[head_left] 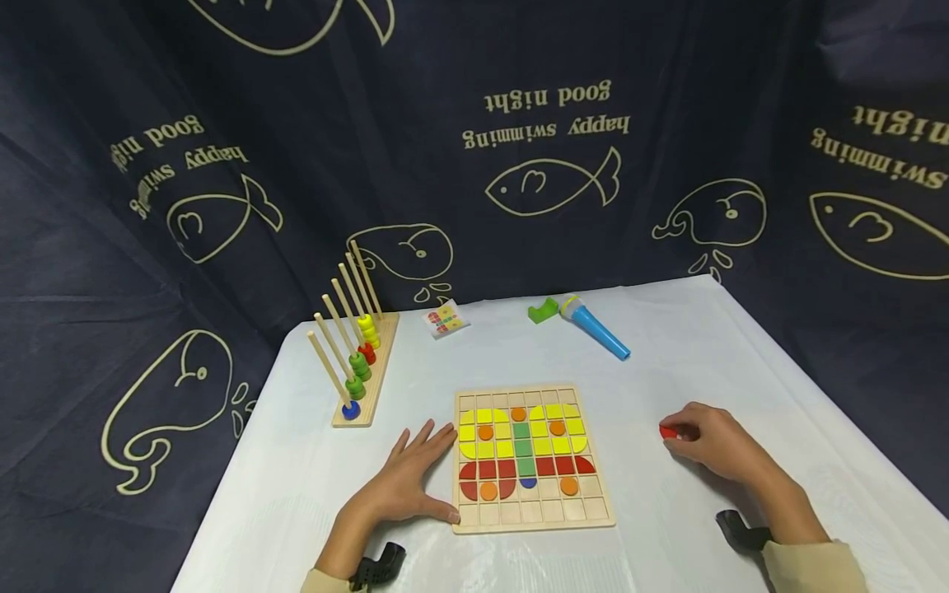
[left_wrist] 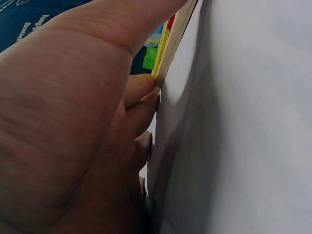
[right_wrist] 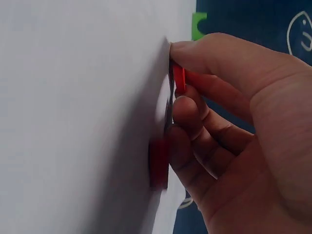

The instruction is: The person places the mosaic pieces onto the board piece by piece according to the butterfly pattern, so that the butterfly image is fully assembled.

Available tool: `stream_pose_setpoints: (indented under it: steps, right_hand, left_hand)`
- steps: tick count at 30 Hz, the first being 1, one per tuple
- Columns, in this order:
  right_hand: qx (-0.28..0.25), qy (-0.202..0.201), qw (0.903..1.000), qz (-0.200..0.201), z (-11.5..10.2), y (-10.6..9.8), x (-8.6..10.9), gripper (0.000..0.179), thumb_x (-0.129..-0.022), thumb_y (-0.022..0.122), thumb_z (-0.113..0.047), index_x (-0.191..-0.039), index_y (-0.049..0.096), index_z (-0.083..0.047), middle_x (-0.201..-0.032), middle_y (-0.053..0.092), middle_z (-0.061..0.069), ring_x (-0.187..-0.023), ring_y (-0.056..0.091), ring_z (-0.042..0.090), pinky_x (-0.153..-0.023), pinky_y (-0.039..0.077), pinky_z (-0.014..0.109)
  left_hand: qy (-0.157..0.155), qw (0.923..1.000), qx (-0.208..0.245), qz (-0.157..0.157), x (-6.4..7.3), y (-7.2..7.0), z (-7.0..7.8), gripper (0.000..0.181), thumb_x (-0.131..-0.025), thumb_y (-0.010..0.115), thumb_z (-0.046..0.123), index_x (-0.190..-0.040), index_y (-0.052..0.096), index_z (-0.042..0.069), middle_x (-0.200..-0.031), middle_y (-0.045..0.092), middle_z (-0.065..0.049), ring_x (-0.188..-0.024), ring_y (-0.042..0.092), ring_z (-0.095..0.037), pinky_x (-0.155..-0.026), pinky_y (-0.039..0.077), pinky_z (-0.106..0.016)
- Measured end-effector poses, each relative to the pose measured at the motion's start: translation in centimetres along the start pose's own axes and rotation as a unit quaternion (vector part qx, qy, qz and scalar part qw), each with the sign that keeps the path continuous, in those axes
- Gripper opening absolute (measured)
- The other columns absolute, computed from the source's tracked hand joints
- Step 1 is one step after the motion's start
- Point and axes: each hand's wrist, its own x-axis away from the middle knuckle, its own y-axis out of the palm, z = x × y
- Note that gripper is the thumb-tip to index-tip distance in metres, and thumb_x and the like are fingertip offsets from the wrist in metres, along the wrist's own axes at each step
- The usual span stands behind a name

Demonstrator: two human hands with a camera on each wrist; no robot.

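Note:
A square wooden grid board (head_left: 534,515) lies flat on the table, set with yellow, red and green tiles, several orange discs and a blue piece at the bottom of the green column. My left hand (head_left: 404,486) is spread along the board's left edge, thumb and index fingertip touching it; in the left wrist view the palm hides most of the board. Right of the board, my right hand (head_left: 715,441) pinches a red tile (right_wrist: 179,78) between thumb and fingers, low at the tabletop. A second red piece (right_wrist: 158,163) shows blurred below the fingers in the right wrist view.
At the left stands a wooden peg rack (head_left: 381,371) with coloured beads on its upright pegs. Along the back lie a small pattern card (head_left: 446,319), a green notched block (head_left: 544,310) and a blue toy microphone (head_left: 599,331). Dark printed cloth (head_left: 415,123) hangs behind the white tabletop (head_left: 311,461).

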Motion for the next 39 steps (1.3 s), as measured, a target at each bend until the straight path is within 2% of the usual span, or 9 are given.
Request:
stream_pose_setpoints:
  steps: [7,17,21,27,35,39]
  right_hand:
    - [0.002,-0.007,0.9997,-0.022,-2.6,1.3,-0.5,0.025,-0.076,0.081,-0.015,-0.1,0.074,-0.01,-0.08,0.057,-0.008,-0.073,0.05,0.013,-0.059,0.046,0.024]
    - [0.004,-0.051,0.9977,-0.044,-7.0,2.8,-1.0,0.026,-0.075,0.081,-0.02,-0.1,0.075,-0.013,-0.077,0.053,-0.011,-0.07,0.05,0.01,-0.056,0.043,0.021]
    - [0.026,-0.071,0.9954,-0.058,-8.8,3.7,-1.0,0.025,-0.076,0.081,-0.024,-0.1,0.075,-0.018,-0.081,0.055,-0.014,-0.074,0.05,0.008,-0.063,0.046,0.022]
    - [0.047,-0.122,0.9894,-0.062,-11.4,5.3,-0.5,0.02,-0.079,0.078,-0.03,-0.098,0.075,-0.022,-0.087,0.055,-0.016,-0.08,0.049,0.005,-0.073,0.05,0.025]
    - [0.044,-0.202,0.9761,-0.065,-13.9,7.0,-0.1,0.02,-0.081,0.077,-0.029,-0.099,0.075,-0.02,-0.09,0.055,-0.015,-0.081,0.048,0.004,-0.074,0.05,0.025]
    - [0.056,-0.211,0.9729,-0.077,-14.4,7.7,0.0,0.017,-0.081,0.076,-0.03,-0.096,0.074,-0.022,-0.088,0.053,-0.014,-0.078,0.046,0.004,-0.07,0.047,0.023]
  left_hand:
    - [-0.001,1.0,0.001,-0.001,0.0,-0.1,0.1,0.124,-0.055,0.075,0.075,-0.154,0.026,0.018,-0.157,0.023,0.001,-0.145,0.007,-0.026,-0.114,-0.001,-0.054]
    - [-0.002,1.0,-0.001,-0.001,0.0,0.0,0.1,0.124,-0.054,0.074,0.075,-0.154,0.026,0.019,-0.157,0.023,0.002,-0.145,0.006,-0.025,-0.114,-0.001,-0.053]
    - [-0.002,1.0,-0.001,0.0,0.0,0.0,0.1,0.124,-0.054,0.075,0.075,-0.154,0.026,0.019,-0.157,0.023,0.002,-0.145,0.006,-0.025,-0.114,-0.001,-0.053]
    - [-0.004,1.0,0.001,0.0,0.0,0.0,0.1,0.124,-0.054,0.075,0.075,-0.154,0.026,0.019,-0.157,0.023,0.002,-0.145,0.006,-0.025,-0.114,-0.001,-0.053]
    - [-0.001,1.0,0.001,0.002,0.0,0.1,0.1,0.124,-0.054,0.074,0.076,-0.153,0.028,0.018,-0.157,0.024,0.002,-0.145,0.007,-0.026,-0.114,-0.001,-0.055]
    - [0.0,1.0,0.003,0.004,0.0,0.0,0.1,0.124,-0.054,0.075,0.075,-0.153,0.028,0.019,-0.157,0.024,0.002,-0.145,0.007,-0.026,-0.114,-0.001,-0.055]
